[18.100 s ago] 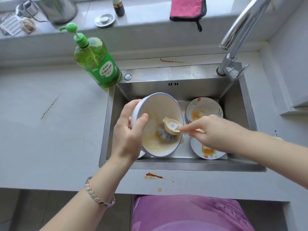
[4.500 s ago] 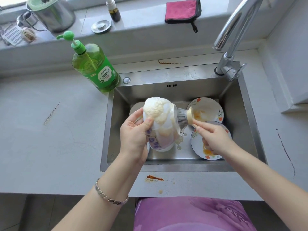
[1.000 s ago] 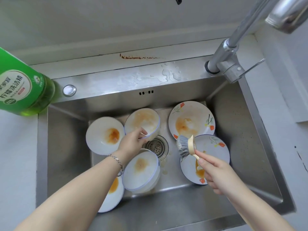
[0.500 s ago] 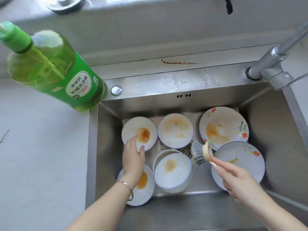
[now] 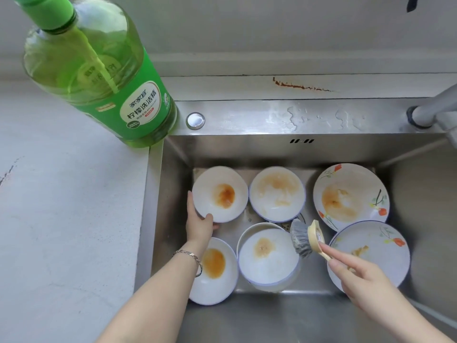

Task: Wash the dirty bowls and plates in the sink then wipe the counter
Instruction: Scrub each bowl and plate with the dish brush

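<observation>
**A:** What worries you first?

**B:** The stainless steel sink point(image 5: 247, 149) is crowded. The far white floral plate point(image 5: 351, 194) sits partly under the near white floral plate point(image 5: 371, 246), and sauce-stained bowls lie close beside them. Anything dropped lands on crockery.

**A:** And the big green dish-soap bottle point(image 5: 103, 78)?

**B:** It stands at the sink's rear-left corner, right at the rim. A raised elbow could tip it in.

**A:** The bowl being lifted?

**B:** The left hand point(image 5: 197, 224) pinches the rim of the rear-left white bowl with the orange stain point(image 5: 220, 194), thumb over the edge. With grease and so thin a hold, I think it could slip and chip its neighbour.

**A:** The tool?

**B:** The right hand point(image 5: 356, 271) pinches the round beige-handled grey-bristled brush point(image 5: 306, 240) in its fingertips, over the drain. Soap may loosen that pinch.
</observation>
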